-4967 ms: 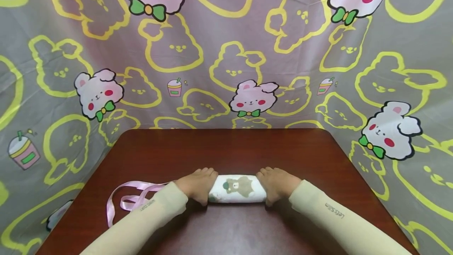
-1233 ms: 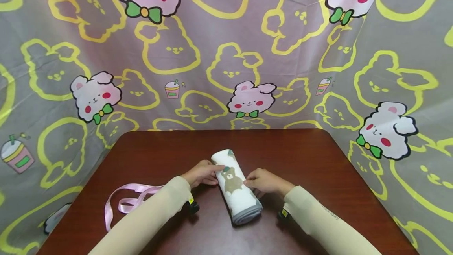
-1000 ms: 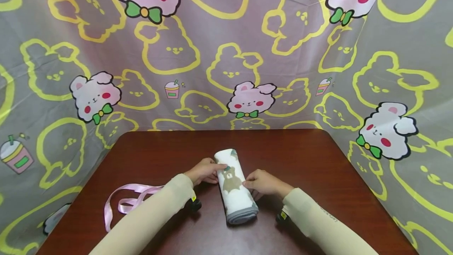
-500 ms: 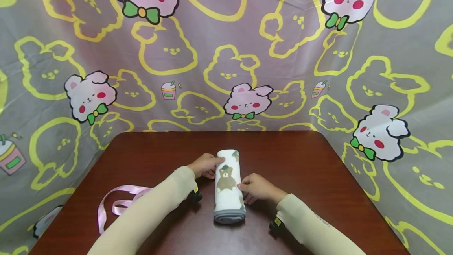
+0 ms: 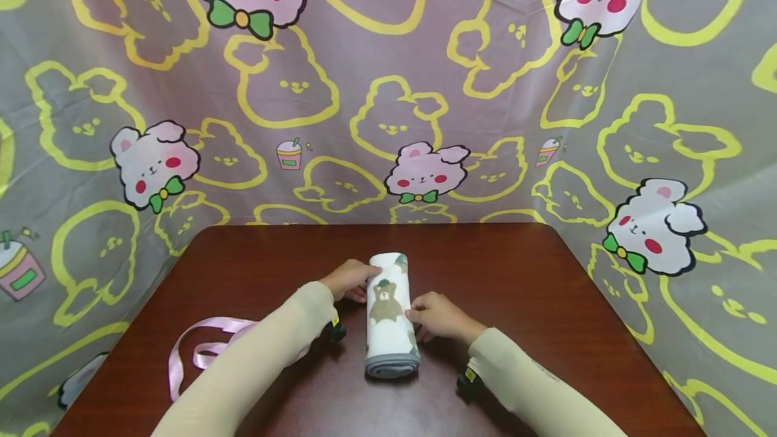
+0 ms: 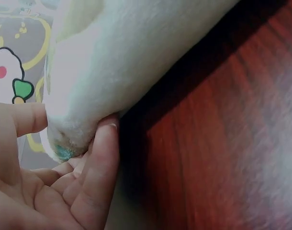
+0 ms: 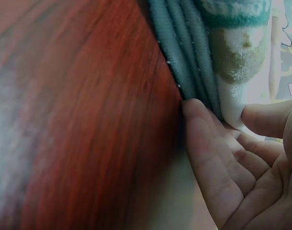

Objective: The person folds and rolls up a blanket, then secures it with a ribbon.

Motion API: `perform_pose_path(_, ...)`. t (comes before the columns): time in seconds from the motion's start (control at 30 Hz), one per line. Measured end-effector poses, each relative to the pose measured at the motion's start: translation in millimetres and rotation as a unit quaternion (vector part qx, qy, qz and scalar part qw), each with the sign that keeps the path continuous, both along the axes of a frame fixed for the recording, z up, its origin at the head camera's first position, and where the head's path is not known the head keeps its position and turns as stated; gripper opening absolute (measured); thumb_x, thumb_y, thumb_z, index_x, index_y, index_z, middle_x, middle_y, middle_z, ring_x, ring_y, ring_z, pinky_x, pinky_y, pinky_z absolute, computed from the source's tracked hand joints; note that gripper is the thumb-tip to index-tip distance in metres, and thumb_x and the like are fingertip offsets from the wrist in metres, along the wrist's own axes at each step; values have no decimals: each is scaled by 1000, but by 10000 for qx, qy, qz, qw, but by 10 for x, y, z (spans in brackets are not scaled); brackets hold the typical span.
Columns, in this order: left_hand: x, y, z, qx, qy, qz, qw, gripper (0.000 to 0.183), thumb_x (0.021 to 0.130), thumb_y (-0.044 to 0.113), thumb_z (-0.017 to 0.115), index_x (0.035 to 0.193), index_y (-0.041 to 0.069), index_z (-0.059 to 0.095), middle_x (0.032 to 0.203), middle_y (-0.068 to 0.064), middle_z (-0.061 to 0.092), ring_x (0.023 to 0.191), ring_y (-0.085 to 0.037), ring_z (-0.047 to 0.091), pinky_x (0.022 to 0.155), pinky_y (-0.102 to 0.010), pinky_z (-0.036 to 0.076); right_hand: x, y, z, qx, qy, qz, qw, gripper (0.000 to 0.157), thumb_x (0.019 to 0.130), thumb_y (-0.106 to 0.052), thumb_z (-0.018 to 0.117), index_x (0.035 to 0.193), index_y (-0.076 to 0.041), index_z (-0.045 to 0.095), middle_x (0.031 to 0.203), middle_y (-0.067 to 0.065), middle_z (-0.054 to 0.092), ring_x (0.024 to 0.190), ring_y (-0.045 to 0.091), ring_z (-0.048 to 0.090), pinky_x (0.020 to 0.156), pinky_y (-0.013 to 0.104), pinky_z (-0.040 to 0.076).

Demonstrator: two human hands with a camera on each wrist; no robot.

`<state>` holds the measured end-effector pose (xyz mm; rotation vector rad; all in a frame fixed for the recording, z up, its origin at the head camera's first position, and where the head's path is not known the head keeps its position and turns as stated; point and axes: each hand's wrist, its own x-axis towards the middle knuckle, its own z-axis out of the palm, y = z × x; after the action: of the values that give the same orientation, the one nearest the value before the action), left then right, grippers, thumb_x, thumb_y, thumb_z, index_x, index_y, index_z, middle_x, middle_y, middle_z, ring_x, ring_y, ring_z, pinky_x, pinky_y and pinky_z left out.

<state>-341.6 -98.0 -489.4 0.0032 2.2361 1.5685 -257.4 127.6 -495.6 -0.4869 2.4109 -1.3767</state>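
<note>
A rolled towel, white with a brown bear and a grey edge, lies on the table pointing away from me. My left hand holds its far left side, the thumb on top; in the left wrist view that hand's fingers tuck in against the underside of the towel. Nearer to me, my right hand grips the right side. The right wrist view shows its thumb on the white cloth and its fingers low beside the grey layered end of the towel.
A pink ribbon lies looped on the left of the brown table, partly behind the left sleeve. A patterned cloth hangs round the back and sides. Each wrist wears a small dark camera.
The rolled towel lay crosswise with a hand at each end; it has since turned to point away from me. My hands now hold its long sides. The ribbon stays on the left.
</note>
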Motion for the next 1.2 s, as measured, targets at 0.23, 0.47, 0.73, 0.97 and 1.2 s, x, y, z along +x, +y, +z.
perform_pose_path(0.23,-31,-58,-5,-42,-60,75,9999,38,91,36,64,99,-1,61,71,-13,61,50,-17,58,50,-30,53,-68,-45,-46,-50,-36,-6,10000,22,98,-17,59,86,0,66,73,8,66,59,25,67,51,38,55)
perform_pose_path(0.47,-24,-106,6,26,-149,197,9997,38,90,35,64,98,-2,62,72,-14,61,49,-18,59,49,-31,53,-130,-70,-68,-85,-23,47,10000,20,97,-15,60,86,0,66,73,8,66,59,25,67,52,37,55)
perform_pose_path(0.73,-30,-131,14,-61,-123,255,9996,40,90,37,64,97,-2,62,75,-15,62,52,-19,61,51,-31,54,-169,-65,-90,-204,-204,49,9996,21,98,-17,59,86,0,66,73,9,66,59,25,67,53,38,56)
perform_pose_path(0.97,-23,-207,33,52,-187,153,9997,44,92,37,62,107,-4,60,80,-17,65,57,-21,63,53,-32,55,-154,-49,-76,-311,-342,-17,9989,24,98,-21,60,88,0,65,73,11,67,59,26,67,54,39,56)
perform_pose_path(1.2,79,-567,135,-20,-58,107,9999,37,97,26,58,109,-8,53,80,-18,66,57,-21,64,56,-32,55,-87,-42,-26,-293,-203,-87,9993,24,97,-22,61,91,1,66,75,11,67,61,27,67,54,39,56)
